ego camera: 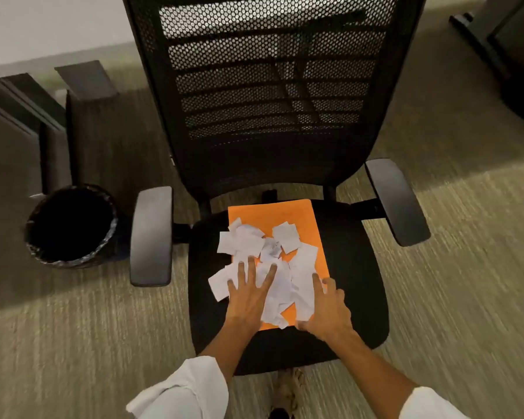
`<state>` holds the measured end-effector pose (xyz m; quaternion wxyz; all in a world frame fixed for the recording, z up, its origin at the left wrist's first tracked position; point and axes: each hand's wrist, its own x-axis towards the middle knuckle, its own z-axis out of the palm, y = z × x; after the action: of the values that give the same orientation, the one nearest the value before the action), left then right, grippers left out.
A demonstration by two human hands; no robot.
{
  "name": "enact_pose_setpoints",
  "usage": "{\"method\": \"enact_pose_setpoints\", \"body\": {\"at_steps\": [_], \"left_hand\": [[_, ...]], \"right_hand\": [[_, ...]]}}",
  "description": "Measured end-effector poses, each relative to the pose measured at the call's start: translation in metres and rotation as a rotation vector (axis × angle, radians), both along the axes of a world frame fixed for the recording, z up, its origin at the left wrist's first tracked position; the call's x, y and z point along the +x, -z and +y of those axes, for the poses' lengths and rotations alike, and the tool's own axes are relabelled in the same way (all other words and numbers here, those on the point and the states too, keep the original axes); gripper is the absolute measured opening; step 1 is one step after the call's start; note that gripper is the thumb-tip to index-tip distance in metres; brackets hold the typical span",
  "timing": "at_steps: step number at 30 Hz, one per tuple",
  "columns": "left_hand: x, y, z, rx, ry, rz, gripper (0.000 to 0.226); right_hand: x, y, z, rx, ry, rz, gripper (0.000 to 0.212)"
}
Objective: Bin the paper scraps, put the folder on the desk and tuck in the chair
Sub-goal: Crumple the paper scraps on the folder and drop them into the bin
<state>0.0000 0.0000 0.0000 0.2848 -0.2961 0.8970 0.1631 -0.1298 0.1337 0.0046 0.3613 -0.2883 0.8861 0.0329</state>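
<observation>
— Paper scraps (280, 269) lie heaped on the folder (273, 214), on the chair (354, 276) seat. Fingers?
— Both hands (248, 300) (327, 309) flat, spread wide, holding nothing. A careless scoop could spill scraps beside the bin (70, 226).

Your left hand (248, 293) and right hand (327, 309) are covering part of the paper scraps (285, 267), which are hiding much of the folder (273, 214). The frame's top is cutting off the chair (270, 86).
</observation>
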Motion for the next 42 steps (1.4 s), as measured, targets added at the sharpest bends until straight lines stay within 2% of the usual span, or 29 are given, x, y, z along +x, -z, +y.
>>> {"method": "enact_pose_setpoints", "body": {"at_steps": [3, 5, 12, 17, 22, 27, 30, 34, 38, 42], "left_hand": [[-0.008, 0.021, -0.002, -0.009, -0.017, 0.008, 0.126], [-0.015, 0.031, -0.002, 0.016, 0.018, 0.006, 0.124], [-0.025, 0.046, -0.004, 0.09, 0.16, 0.016, 0.098], [-0.023, 0.058, -0.005, 0.094, 0.217, 0.098, 0.077], [-0.025, 0.058, -0.009, 0.083, 0.196, 0.193, 0.059], [-0.028, 0.055, -0.011, 0.102, 0.063, 0.294, 0.051], [-0.031, 0.053, -0.011, 0.087, 0.027, 0.345, 0.042], [-0.032, 0.051, -0.008, 0.064, -0.016, 0.407, 0.034], [-0.032, 0.045, -0.01, 0.148, -0.231, 0.471, 0.029], [-0.026, 0.037, -0.019, 0.288, -0.472, 0.633, 0.027]], "right_hand": [[-0.001, 0.009, 0.001, -0.022, 0.015, 0.025, 0.121], [-0.004, 0.02, 0.004, -0.051, 0.01, 0.054, 0.11], [-0.012, 0.033, 0.002, -0.216, 0.115, 0.014, 0.076], [-0.013, 0.037, 0.006, -0.33, 0.267, -0.006, 0.047], [-0.016, 0.046, 0.015, -0.486, 0.44, -0.004, 0.035], [-0.017, 0.041, 0.027, -0.659, 0.701, 0.022, 0.029], [-0.013, 0.034, 0.031, -0.754, 0.87, -0.047, 0.039], [-0.003, 0.033, 0.031, -0.785, 1.022, -0.201, 0.047], [0.002, 0.037, 0.028, -0.797, 1.107, -0.387, 0.027], [0.01, 0.03, 0.021, -0.903, 1.111, -0.583, 0.023]]}}
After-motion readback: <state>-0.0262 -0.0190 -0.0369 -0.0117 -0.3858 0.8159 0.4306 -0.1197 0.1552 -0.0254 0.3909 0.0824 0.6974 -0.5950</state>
